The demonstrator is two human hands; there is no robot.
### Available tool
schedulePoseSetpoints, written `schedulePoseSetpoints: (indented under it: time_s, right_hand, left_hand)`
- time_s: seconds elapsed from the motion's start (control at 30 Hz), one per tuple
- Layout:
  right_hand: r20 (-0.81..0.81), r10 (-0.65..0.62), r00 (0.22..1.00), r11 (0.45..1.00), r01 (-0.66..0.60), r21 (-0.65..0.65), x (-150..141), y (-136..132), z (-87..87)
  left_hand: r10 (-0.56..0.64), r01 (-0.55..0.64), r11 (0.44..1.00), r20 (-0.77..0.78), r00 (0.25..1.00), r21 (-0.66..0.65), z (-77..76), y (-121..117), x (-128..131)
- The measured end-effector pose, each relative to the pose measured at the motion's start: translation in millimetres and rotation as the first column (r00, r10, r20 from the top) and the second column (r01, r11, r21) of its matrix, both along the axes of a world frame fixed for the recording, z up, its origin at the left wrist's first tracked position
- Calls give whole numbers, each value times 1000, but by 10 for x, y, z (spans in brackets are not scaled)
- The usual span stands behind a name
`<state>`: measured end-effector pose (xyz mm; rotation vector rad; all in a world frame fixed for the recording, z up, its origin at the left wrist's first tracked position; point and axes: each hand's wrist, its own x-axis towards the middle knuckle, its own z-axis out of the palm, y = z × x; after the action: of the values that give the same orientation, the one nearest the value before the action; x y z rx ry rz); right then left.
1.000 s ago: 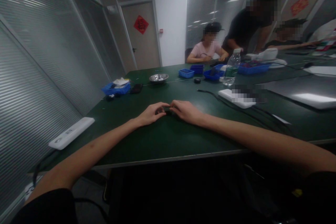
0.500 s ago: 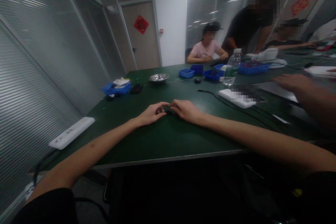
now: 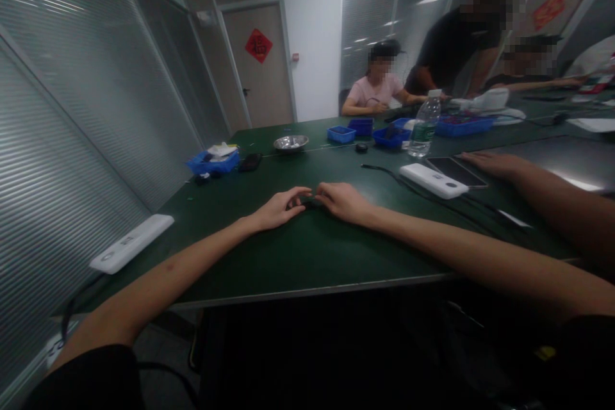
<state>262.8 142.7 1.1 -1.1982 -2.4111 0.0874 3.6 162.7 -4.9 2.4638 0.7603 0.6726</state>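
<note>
Small dark object (image 3: 313,204), detail too fine to identify, sits between the two hands at or just above the green tabletop (image 3: 269,256), near side, mid-table. Left hand (image 3: 282,207): fingers curled, thumb and index parted, thumb tip reaching the object's left end; firm hold cannot be told. Right hand (image 3: 342,201): fingers bent downward close together over the object's right end; pinch hidden, closure cannot be told. Versus the frame 0.5 s ago: index fingertips, then almost meeting, now show a slim gap, the right hand having shifted slightly right; another person's hand (image 3: 494,165), then blurred in the air at right, now lies low beside the phone (image 3: 459,172), right of the white power strip (image 3: 432,180).
</note>
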Motion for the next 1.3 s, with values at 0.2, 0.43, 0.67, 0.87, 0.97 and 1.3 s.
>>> schedulePoseSetpoints:
  time_s: [0.2,0.43,0.67,0.87,0.97,1.3]
  right_hand:
    - [14,5,1000,1000,-5,11,1,4,3]
    - [43,-24,999,1000,24,-3,12,36,0]
    - [50,-37,998,999,37,-13,12,27,15]
    - [49,-36,998,999,37,-12,8,17,28]
    - [53,-49,997,998,50,-26,4,3,47]
    - [71,-75,995,997,77,-28,-6,10,52]
  left_hand:
    - [-12,12,1000,0,1000,-6,4,-2,5]
    - [-5,5,1000,-17,1000,0,20,-17,3]
    - [4,-4,1000,-32,999,-2,16,-14,1]
    - [11,-11,1000,-35,999,-1,25,-19,4]
    - [8,-8,1000,-43,999,-1,25,-17,0]
    - [2,-2,1000,-33,999,14,15,-12,5]
